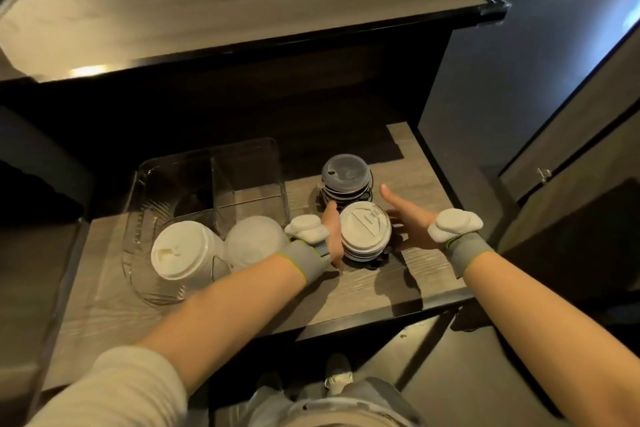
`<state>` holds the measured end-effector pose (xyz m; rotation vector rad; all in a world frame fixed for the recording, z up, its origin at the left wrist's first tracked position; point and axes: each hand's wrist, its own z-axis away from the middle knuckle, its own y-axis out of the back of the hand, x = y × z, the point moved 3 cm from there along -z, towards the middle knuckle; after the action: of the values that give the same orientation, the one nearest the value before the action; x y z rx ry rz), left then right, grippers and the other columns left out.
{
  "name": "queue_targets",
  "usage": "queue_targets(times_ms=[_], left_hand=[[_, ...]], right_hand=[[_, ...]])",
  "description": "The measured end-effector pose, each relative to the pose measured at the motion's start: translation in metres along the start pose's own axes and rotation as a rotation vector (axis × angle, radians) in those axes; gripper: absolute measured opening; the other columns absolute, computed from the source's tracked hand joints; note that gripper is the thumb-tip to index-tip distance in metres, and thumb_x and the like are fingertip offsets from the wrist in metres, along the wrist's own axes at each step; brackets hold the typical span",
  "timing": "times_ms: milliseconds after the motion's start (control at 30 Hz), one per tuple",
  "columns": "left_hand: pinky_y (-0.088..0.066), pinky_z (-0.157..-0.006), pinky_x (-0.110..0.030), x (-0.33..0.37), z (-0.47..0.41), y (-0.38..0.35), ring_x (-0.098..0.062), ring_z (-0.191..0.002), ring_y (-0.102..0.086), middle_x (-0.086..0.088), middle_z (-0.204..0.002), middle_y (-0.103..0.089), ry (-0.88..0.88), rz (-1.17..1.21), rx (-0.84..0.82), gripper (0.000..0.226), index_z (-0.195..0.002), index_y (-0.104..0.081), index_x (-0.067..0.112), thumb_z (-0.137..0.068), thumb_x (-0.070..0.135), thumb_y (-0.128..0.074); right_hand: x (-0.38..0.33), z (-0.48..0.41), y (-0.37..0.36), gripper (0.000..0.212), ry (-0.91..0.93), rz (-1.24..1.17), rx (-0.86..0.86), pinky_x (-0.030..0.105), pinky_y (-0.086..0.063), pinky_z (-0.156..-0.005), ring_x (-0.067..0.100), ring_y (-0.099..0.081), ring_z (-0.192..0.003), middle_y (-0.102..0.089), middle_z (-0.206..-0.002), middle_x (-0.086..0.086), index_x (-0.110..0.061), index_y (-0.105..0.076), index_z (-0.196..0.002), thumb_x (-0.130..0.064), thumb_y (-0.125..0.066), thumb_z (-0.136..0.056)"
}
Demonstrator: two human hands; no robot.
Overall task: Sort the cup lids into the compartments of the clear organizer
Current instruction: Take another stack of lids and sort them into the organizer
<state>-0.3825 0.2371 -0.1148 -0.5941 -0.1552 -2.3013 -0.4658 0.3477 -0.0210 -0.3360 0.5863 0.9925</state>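
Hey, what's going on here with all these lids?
A person is sorting cup lids. The left hand lies against the left side of the white-topped stack; the right hand is open at its right. A grey-topped stack sits behind. The clear organizer already holds white lids and domed lids.

Left hand (333, 230), right hand (412, 224) flanking lid stack (365, 230)

On the grey wooden shelf (363, 288) the clear plastic organizer (249, 163) sits to the left, holding a stack of white flat lids (181, 250) in its near left compartment and frosted domed lids (254, 243) in its near right, while to its right a white-topped lid stack (365, 230) stands between my left hand (332, 232) and right hand (408, 222), with a grey-topped lid stack (346, 173) just behind it.
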Motion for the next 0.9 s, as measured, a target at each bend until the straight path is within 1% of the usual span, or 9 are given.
queue_targets(times_ms=[100, 233, 333, 500, 633, 700, 767, 833, 900], left_hand=[[-0.016, -0.113, -0.056, 0.009, 0.055, -0.002, -0.038, -0.138, -0.027, -0.009, -0.152, -0.032, 0.096, 0.052, 0.017, 0.086, -0.144, -0.033, 0.021, -0.079, 0.076, -0.028], [-0.016, -0.114, -0.051, 0.015, 0.116, -0.009, -0.036, -0.137, -0.03, -0.011, -0.149, -0.038, 0.08, 0.102, 0.039, 0.079, -0.144, -0.033, 0.014, -0.088, 0.068, -0.022], [-0.028, -0.109, -0.037, 0.013, 0.12, -0.006, -0.03, -0.132, -0.039, -0.008, -0.134, -0.049, 0.063, 0.041, 0.037, 0.073, -0.132, -0.046, 0.003, -0.095, 0.058, -0.017], [-0.036, -0.103, -0.036, 0.009, 0.111, -0.009, -0.026, -0.116, -0.05, -0.011, -0.11, -0.059, 0.044, 0.091, -0.093, 0.066, -0.093, -0.057, 0.005, -0.094, 0.059, -0.02], [-0.047, -0.073, -0.03, 0.011, 0.122, -0.014, -0.025, -0.077, -0.064, -0.011, -0.063, -0.071, 0.101, 0.182, -0.303, 0.059, -0.087, -0.061, 0.007, -0.091, 0.059, -0.031], [-0.047, -0.081, -0.032, 0.019, 0.13, -0.01, -0.028, -0.095, -0.066, -0.012, -0.088, -0.071, 0.064, 0.216, -0.344, 0.053, -0.107, -0.061, 0.011, -0.092, 0.054, -0.034], [-0.04, -0.095, -0.035, 0.027, 0.142, -0.005, -0.028, -0.127, -0.049, -0.01, -0.121, -0.061, 0.026, 0.314, -0.375, 0.06, -0.129, -0.053, 0.009, -0.093, 0.054, -0.037], [-0.037, -0.098, -0.037, 0.038, 0.154, 0.003, -0.028, -0.135, -0.041, -0.013, -0.141, -0.049, -0.015, 0.376, -0.419, 0.067, -0.133, -0.049, 0.006, -0.092, 0.057, -0.035], [-0.035, -0.098, -0.039, 0.05, 0.16, 0.013, -0.029, -0.136, -0.038, -0.015, -0.144, -0.046, -0.076, 0.402, -0.445, 0.07, -0.132, -0.049, 0.005, -0.091, 0.06, -0.032]], right_hand=[[0.001, -0.001, -0.003, 0.073, -0.01, 0.08, -0.141, 0.044, -0.034, -0.102, 0.024, -0.048, -0.111, -0.049, -0.129, 0.007, -0.014, -0.038, -0.139, -0.061, -0.042, -0.084], [0.003, 0.0, -0.007, 0.039, -0.018, 0.165, -0.157, 0.043, -0.04, -0.097, 0.022, -0.052, -0.103, -0.055, -0.116, 0.006, -0.017, -0.045, -0.124, -0.036, -0.051, -0.091], [0.009, -0.005, -0.003, 0.055, -0.051, 0.153, -0.136, 0.045, -0.037, -0.104, 0.024, -0.049, -0.111, -0.052, -0.124, 0.007, -0.017, -0.044, -0.131, -0.044, -0.058, -0.085], [0.015, -0.004, 0.002, 0.083, -0.042, 0.136, -0.187, 0.05, -0.037, -0.104, 0.03, -0.045, -0.125, -0.051, -0.129, 0.006, -0.023, -0.044, -0.128, -0.058, -0.068, -0.057], [0.005, 0.005, 0.008, 0.089, -0.015, 0.07, -0.2, 0.048, -0.05, -0.088, 0.03, -0.049, -0.122, -0.05, -0.137, 0.01, -0.019, -0.044, -0.133, -0.055, -0.073, -0.057], [-0.006, 0.012, 0.011, 0.082, 0.007, 0.055, -0.204, 0.047, -0.052, -0.084, 0.028, -0.052, -0.116, -0.052, -0.133, 0.01, -0.02, -0.045, -0.132, -0.054, -0.072, -0.063], [-0.022, 0.019, 0.009, 0.065, 0.036, 0.068, -0.24, 0.047, -0.051, -0.084, 0.026, -0.055, -0.109, -0.057, -0.122, 0.009, -0.021, -0.048, -0.128, -0.051, -0.06, -0.072], [-0.041, 0.028, 0.003, 0.054, 0.077, 0.098, -0.279, 0.045, -0.051, -0.082, 0.024, -0.057, -0.103, -0.061, -0.114, 0.006, -0.025, -0.053, -0.118, -0.052, -0.058, -0.071], [-0.062, 0.036, -0.005, 0.064, 0.133, 0.103, -0.322, 0.045, -0.054, -0.08, 0.024, -0.06, -0.102, -0.066, -0.11, 0.005, -0.026, -0.056, -0.115, -0.057, -0.07, -0.061]])
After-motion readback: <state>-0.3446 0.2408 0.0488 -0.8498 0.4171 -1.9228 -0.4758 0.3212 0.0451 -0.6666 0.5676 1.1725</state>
